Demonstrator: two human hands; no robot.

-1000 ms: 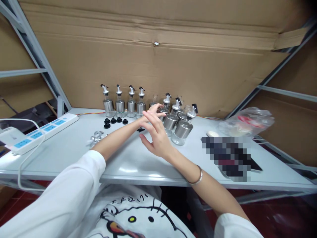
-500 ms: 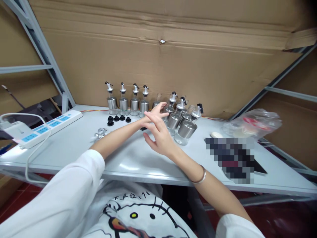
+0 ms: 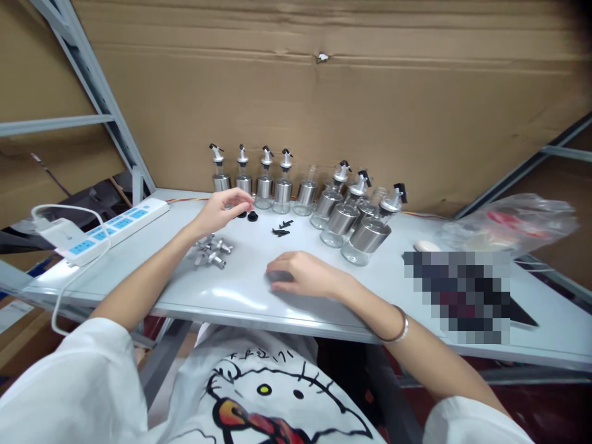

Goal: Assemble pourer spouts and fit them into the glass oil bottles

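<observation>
My left hand (image 3: 221, 208) reaches out over the grey table (image 3: 250, 296), its fingers pinched together right at a few small black caps (image 3: 252, 216). I cannot make out what the fingertips hold. Just below that hand lie several loose metal spout pieces (image 3: 210, 253). My right hand (image 3: 303, 276) rests palm down on the table near the front edge, fingers loosely bent, nothing seen in it. Small black clips (image 3: 282, 230) lie between the hands and the bottles. Glass and steel pourer bottles stand in a back row (image 3: 261, 182) and in a cluster at the right (image 3: 365, 231).
A white power strip (image 3: 118, 227) with its cable lies at the table's left. A crumpled plastic bag (image 3: 513, 225), a small white object (image 3: 425, 245) and a blurred-out dark item (image 3: 462, 296) are on the right. Cardboard (image 3: 324, 92) stands behind the table, with metal shelf struts on both sides.
My left hand drew back from the right bottle cluster to the black caps on the left. My right hand dropped from raised and spread to lying on the table. The view shifted left.
</observation>
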